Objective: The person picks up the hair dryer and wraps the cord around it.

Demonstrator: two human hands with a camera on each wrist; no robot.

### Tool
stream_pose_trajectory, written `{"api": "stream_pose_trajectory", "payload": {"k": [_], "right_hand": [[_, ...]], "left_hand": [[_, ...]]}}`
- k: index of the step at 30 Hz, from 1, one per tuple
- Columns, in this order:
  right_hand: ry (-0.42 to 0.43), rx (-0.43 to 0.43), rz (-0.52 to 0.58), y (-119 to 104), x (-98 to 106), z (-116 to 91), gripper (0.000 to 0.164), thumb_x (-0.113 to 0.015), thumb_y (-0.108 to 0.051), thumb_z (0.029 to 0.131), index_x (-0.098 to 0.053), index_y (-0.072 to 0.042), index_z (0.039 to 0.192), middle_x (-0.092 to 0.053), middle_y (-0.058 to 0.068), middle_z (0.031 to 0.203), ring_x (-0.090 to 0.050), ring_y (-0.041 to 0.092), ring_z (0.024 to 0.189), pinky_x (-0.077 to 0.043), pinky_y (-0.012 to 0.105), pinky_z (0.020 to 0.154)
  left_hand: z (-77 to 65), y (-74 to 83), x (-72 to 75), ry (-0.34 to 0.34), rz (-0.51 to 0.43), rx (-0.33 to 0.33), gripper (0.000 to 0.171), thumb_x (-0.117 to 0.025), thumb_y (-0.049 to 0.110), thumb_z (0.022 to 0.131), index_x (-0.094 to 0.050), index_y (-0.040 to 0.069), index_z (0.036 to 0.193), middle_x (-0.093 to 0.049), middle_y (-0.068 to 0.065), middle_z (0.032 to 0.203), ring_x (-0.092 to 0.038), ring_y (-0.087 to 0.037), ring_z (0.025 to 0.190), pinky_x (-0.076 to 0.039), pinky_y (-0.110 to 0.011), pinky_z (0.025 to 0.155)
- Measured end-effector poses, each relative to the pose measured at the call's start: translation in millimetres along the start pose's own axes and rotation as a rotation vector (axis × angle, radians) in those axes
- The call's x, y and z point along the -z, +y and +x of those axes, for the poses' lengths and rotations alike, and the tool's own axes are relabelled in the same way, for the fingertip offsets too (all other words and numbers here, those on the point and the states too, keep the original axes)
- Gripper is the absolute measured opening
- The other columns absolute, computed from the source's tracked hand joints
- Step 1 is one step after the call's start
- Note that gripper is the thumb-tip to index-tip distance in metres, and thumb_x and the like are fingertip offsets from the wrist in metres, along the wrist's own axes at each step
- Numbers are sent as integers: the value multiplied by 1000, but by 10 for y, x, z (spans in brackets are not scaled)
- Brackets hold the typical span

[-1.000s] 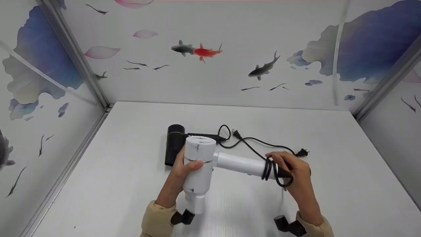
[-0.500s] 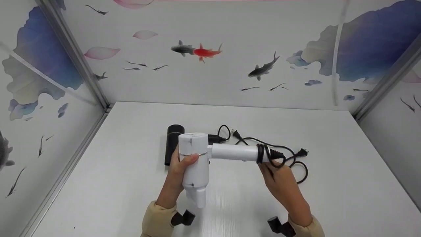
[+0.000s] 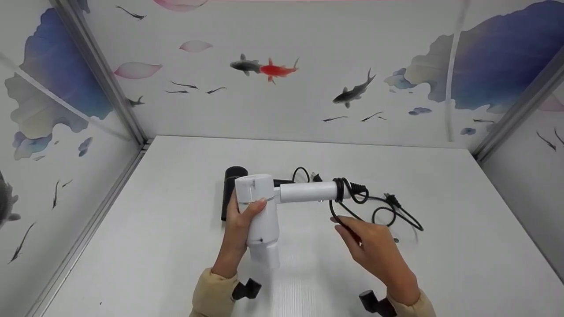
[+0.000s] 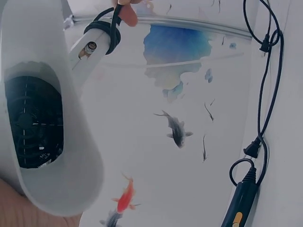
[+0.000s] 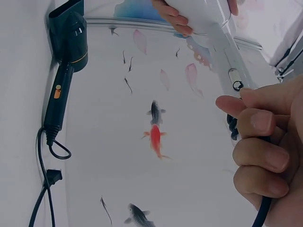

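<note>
Right hand (image 3: pixel 380 247) just dropped away from the handle (image 3: pixel 306 192) of that white hair dryer (image 3: pixel 263 187), curled round its black cord (image 3: pixel 339 190) now, while the left hand (image 3: pixel 239 223) grips the barrel (image 3: pixel 265 226) above the table (image 3: pixel 145 237), so looks like the cord's mid-wrap or mid-unwrap.

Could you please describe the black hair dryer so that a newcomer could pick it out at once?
In the head view, find the white table below the wall printed with fish. Left of its centre, partly hidden behind the white hair dryer in the left hand, lies the black hair dryer. Its dark body and orange switch set it apart from that white one.
</note>
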State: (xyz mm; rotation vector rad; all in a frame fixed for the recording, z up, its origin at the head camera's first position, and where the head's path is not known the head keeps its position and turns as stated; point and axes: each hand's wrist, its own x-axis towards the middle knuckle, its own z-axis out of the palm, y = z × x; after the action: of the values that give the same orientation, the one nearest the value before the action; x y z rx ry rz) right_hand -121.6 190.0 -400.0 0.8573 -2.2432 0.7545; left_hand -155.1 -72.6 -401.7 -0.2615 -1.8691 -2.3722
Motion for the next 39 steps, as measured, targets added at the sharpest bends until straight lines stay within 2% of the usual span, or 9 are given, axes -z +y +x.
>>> {"api": "stream_pose_trajectory", "payload": {"k": [5, 10, 14, 17, 20, 27, 32, 39], "right_hand": [[39, 16, 36, 13, 7, 11, 17, -68, 2, 77, -69, -3, 94, -65, -1, 70, -40, -2, 51, -35, 9, 47], [126, 92, 46, 18, 18, 22, 16, -72, 1, 74, -69, -8, 87, -59, -6, 65, -39, -3, 51, -33, 8, 47], [176, 124, 63, 31, 43, 29, 3, -67, -10, 84, -68, -7, 84, -57, -5, 63, -38, -1, 50, -32, 7, 47], [223, 124, 80, 42, 73, 36, 19, -60, -21, 90, -66, -6, 80, -54, -4, 62, -37, 0, 50, -31, 10, 45], [259, 123, 87, 43, 97, 46, 24, -58, -24, 91, -65, -5, 78, -50, -3, 60, -36, 1, 50, -30, 12, 44], [314, 115, 68, 31, 114, 66, 29, -57, -25, 92, -64, -3, 75, -50, -1, 59, -35, 1, 50, -28, 10, 44], [376, 96, 79, 18, 136, 81, 32, -58, -27, 91, -63, 0, 73, -43, -2, 56, -32, 1, 50, -25, 11, 44], [404, 63, 64, 38, 160, 74, 34, -59, -27, 90, -63, 2, 75, -45, 0, 57, -33, 1, 49, -27, 12, 43]], "left_hand": [[1, -8, 1, 1, 54, -15, 60, -59, 23, 81, -35, 10, 134, -55, -10, 106, -57, -21, 84, -50, -35, 70], [26, -38, 17, 17, 130, -62, 62, -62, 20, 81, -34, 9, 135, -56, -11, 112, -57, -20, 87, -50, -36, 73], [43, -62, 26, 28, 183, -74, 61, -64, 19, 80, -36, 7, 133, -56, -12, 112, -58, -18, 88, -51, -36, 74], [42, -63, 22, 21, 195, -74, 61, -64, 20, 80, -37, 6, 133, -56, -13, 111, -58, -19, 88, -51, -36, 74], [41, -53, 7, 11, 203, -75, 61, -64, 21, 79, -38, 6, 132, -56, -13, 109, -58, -18, 87, -51, -36, 73], [31, -62, -24, -49, 284, -42, 58, -65, 23, 80, -40, 6, 129, -56, -16, 108, -57, -18, 84, -51, -34, 71], [25, -58, -24, -104, 332, -15, 57, -65, 27, 80, -40, 5, 127, -56, -16, 106, -57, -18, 84, -50, -33, 71], [16, -38, -37, -194, 341, 46, 59, -66, 28, 81, -40, 8, 130, -56, -16, 107, -58, -18, 84, -51, -32, 72]]}}
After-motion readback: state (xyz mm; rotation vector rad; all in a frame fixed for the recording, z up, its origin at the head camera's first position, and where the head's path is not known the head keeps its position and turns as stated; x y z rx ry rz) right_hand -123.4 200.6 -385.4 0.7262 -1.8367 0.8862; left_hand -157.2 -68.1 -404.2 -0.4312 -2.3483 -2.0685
